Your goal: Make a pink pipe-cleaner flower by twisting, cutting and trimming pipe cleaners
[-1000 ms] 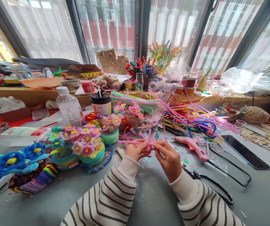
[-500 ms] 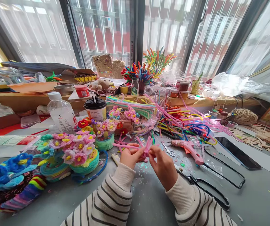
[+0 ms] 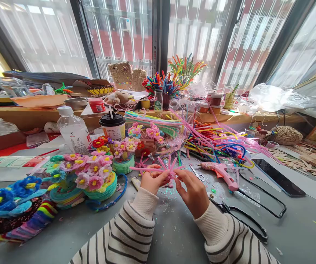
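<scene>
Between my two hands is a bundle of pink pipe cleaners (image 3: 169,165), its stems fanning upward and out to the left from a gathered middle. My left hand (image 3: 152,179) is closed around the left part of it, thumb and forefinger pinching near the centre. On the other side, my right hand (image 3: 191,189) pinches it with thumb and fingertips. The undersides of my fingers are hidden. Small silver scissors (image 3: 199,175) lie just beyond my right hand, and large black-handled scissors (image 3: 246,220) lie right of my wrist.
Pipe-cleaner flowers (image 3: 94,172) in coiled pots crowd the left side, with a water bottle (image 3: 72,132) and a lidded cup (image 3: 113,126) behind. A pink glue gun (image 3: 221,172) and a phone (image 3: 279,178) lie right. Loose pipe cleaners (image 3: 215,141) pile up ahead.
The pink stems now stand more spread apart above the gathered middle. My right fingers have straightened a little and shifted slightly; my left hand keeps its pinch.
</scene>
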`<state>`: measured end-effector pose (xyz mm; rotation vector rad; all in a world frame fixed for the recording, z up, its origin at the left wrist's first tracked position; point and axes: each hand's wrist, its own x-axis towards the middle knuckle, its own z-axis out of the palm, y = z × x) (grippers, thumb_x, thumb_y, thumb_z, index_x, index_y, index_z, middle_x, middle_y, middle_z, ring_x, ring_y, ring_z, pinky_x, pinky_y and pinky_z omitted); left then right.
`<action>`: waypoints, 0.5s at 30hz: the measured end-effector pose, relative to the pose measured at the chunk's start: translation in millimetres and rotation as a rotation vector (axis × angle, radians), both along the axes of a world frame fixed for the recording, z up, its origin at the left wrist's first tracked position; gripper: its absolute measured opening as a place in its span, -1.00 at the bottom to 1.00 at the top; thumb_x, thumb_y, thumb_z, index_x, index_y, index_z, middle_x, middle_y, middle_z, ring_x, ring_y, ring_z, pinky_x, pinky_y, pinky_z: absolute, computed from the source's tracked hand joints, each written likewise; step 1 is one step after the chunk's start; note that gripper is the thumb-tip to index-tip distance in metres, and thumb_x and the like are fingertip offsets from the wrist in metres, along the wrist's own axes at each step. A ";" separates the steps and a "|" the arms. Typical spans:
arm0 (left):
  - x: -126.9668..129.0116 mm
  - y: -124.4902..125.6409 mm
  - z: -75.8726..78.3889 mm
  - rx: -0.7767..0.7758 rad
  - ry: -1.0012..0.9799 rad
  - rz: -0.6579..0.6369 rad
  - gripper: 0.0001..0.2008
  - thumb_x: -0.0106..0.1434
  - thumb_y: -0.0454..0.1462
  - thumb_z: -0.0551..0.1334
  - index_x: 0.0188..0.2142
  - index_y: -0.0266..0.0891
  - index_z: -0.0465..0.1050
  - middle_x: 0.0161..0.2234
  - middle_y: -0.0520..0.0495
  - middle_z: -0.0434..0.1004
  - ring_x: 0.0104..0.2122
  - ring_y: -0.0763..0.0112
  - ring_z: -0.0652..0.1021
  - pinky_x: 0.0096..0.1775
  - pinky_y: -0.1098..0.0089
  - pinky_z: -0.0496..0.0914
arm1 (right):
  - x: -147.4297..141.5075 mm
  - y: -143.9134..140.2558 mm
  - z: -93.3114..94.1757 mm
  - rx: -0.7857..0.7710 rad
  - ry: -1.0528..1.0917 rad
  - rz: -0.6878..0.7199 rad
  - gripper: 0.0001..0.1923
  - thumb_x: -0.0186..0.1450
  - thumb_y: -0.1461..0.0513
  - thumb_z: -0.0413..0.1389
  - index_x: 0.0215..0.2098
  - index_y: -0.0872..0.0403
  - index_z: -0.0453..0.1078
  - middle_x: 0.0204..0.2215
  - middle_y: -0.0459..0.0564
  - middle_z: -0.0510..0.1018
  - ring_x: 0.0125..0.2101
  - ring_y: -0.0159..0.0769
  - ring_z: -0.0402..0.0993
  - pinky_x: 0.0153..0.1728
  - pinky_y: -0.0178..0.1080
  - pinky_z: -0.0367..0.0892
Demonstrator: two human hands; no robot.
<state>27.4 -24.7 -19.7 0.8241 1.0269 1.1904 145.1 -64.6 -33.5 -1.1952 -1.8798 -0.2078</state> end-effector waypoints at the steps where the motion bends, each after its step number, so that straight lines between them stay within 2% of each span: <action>1: -0.1 0.3 0.6 -0.010 -0.011 0.011 -0.60 -0.26 -0.38 0.29 -0.46 -0.26 0.07 -0.73 0.12 0.39 -0.67 0.51 0.45 -0.58 0.48 0.40 | 0.2 -0.2 0.2 0.013 -0.009 -0.004 -0.75 0.13 0.36 -0.09 -0.20 0.13 0.20 -0.37 0.02 0.38 -0.35 -0.34 0.28 -0.32 -0.30 0.23; 7: -0.7 -0.2 0.6 -0.041 -0.046 0.016 -0.58 -0.29 -0.38 0.31 -0.48 -0.24 0.07 -0.74 0.15 0.34 -0.68 0.53 0.43 -0.61 0.50 0.38 | -2.2 2.8 0.1 0.067 -0.131 -0.070 -0.82 0.12 0.36 -0.07 -0.30 0.14 0.27 -0.41 0.02 0.36 -0.36 -0.31 0.25 -0.35 -0.28 0.22; 15: -2.0 1.9 -6.4 0.039 -0.045 -0.008 -0.57 -0.29 -0.35 0.30 -0.49 -0.23 0.02 -0.78 0.25 0.26 -0.73 0.62 0.36 -0.62 0.54 0.34 | -5.5 3.8 1.7 0.098 -0.217 -0.147 -0.88 0.13 0.32 -0.07 -0.42 0.12 0.30 -0.50 -0.03 0.38 -0.43 -0.32 0.24 -0.39 -0.27 0.17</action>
